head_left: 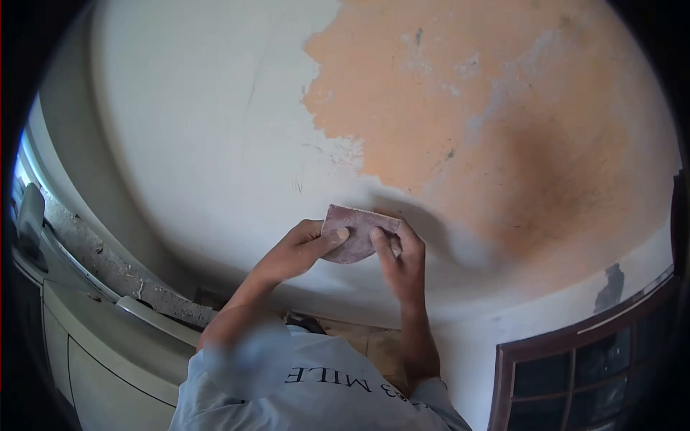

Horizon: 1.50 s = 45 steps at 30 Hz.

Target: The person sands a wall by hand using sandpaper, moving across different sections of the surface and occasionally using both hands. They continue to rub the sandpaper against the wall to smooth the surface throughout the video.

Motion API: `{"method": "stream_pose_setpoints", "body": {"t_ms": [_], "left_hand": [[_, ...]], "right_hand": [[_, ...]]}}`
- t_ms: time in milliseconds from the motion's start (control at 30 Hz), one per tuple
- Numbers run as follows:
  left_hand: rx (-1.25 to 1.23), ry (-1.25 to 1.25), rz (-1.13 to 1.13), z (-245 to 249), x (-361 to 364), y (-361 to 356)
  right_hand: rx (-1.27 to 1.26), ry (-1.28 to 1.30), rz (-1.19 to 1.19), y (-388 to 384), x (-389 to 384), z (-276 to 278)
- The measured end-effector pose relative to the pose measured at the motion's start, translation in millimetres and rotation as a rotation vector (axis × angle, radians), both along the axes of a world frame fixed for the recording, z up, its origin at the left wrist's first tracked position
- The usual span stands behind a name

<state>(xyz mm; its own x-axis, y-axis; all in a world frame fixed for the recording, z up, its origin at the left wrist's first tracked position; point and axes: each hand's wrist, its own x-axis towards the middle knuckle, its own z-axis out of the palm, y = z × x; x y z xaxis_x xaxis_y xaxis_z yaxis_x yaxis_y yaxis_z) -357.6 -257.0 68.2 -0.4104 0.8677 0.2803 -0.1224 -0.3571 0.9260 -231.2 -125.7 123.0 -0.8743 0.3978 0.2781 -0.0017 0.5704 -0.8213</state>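
A reddish-brown sheet, like sandpaper (352, 243), is held up in front of the wall, its upper edge straight and its lower edge curved. My left hand (298, 250) grips its left side, thumb on the near face. On the right side my right hand (401, 257) pinches it, thumb on the near face and fingers partly hidden behind. Beyond the sheet rises the wall, white (194, 108) on the left and patchy orange (460, 79) on the right, with a ragged border between them.
At the lower left are a pale cabinet-like surface (108, 345) and a dusty ledge (108, 266). A dark red frame with glass panes (539, 373) is at the lower right. A dark smudge marks the orange area.
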Motion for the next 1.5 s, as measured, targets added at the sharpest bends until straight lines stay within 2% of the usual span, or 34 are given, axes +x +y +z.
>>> {"method": "stream_pose_setpoints", "body": {"t_ms": [33, 100, 133, 200, 233, 267, 300, 367, 433, 567, 600, 700, 767, 800, 833, 867, 900, 933, 1033, 1167, 1267, 1300, 1333, 1400, 1500], "left_hand": [[-0.017, 0.071, 0.083, 1.1, 1.6, -4.0], [0.037, 0.266, 0.618, -2.5, -1.6, -20.1], [0.043, 0.218, 0.893, -0.3, -7.3, -26.4], [0.449, 0.542, 1.395, 20.7, -40.4, -28.6], [0.374, 0.667, 1.47, 36.4, -56.2, -36.1], [0.303, 0.79, 1.549, 52.1, -71.9, -43.6], [0.361, 1.044, 1.657, 65.7, -90.5, -39.9], [0.203, 1.176, 1.582, 59.3, -109.6, -20.9], [0.247, 1.169, 1.681, 46.1, -119.5, -5.7], [0.582, 0.878, 1.652, 53.0, -117.8, 6.5], [0.391, 1.011, 1.726, 49.5, -121.8, 5.5], [0.195, 1.012, 1.829, 45.5, -110.0, 21.7], [0.121, 1.062, 1.602, 24.7, -67.7, 54.0], [0.208, 1.095, 1.306, -9.7, -45.8, 77.9], [0.112, 1.176, 1.104, -22.9, -5.9, 96.8], [0.071, 1.452, 0.915, -26.1, 17.6, 102.4], [0.077, 1.62, 0.955, -45.4, 28.4, 112.5], [0.05, 1.687, 1.011, -51.2, 25.9, 112.8], [-0.009, 1.672, 0.912, -45.1, -0.3, 89.8], [0.052, 1.092, 1.552, -9.5, -56.2, 55.5], [0.133, 0.916, 1.721, -7.9, -46.6, 78.1], [0.02, 0.989, 1.577, -21.9, -25.4, 88.1], [0.041, 1.12, 1.371, -30.8, -5.9, 92.8], [-0.064, 1.492, 1.205, -57.1, 11.2, 99.1], [0.02, 1.356, 1.281, -51.0, -22.8, 78.8]], "right_hand": [[0.189, 0.129, -0.04, 0.7, -1.7, 3.5], [0.56, 0.38, -0.129, 5.0, -1.3, 9.7], [0.665, 0.451, -0.165, 11.5, 0.5, 17.5], [0.847, 0.584, -0.228, 24.4, 1.8, 44.8], [0.925, 0.649, -0.254, 29.7, 0.1, 64.0], [1.119, 0.683, -0.302, 42.7, -0.5, 83.0], [1.312, 0.714, -0.35, 58.1, -1.7, 102.2], [1.507, 0.793, -0.326, 84.9, -12.6, 137.9], [1.61, 0.763, -0.376, 81.2, -30.8, 159.1], [1.761, 0.626, -0.343, 58.0, -60.3, 170.2], [1.804, 0.558, -0.359, 53.4, -66.3, 168.8], [1.862, 0.592, -0.333, 45.8, -74.2, 165.4], [1.826, 0.414, -0.368, 35.2, -65.7, 168.6], [1.849, 0.398, -0.382, 39.6, -65.8, 168.1], [1.871, 0.381, -0.396, 44.1, -66.0, 167.7], [1.94, 0.439, -0.405, 51.2, -69.1, 167.2], [1.965, 0.448, -0.38, 53.2, -70.1, 165.6], [1.99, 0.457, -0.354, 55.4, -71.1, 163.8], [1.959, 0.365, -0.197, 47.9, -62.6, 157.7], [1.934, 0.269, -0.067, 45.3, -60.9, 149.3], [1.945, 0.258, 0.045, 40.6, -67.8, 142.1], [1.95, 0.287, 0.091, 38.2, -73.5, 140.0], [1.959, 0.327, 0.139, 36.5, -81.1, 139.3], [1.994, 0.428, 0.218, 32.1, -101.7, 139.5], [2.109, 0.599, 0.269, 34.8, -121.9, 141.9]]}}
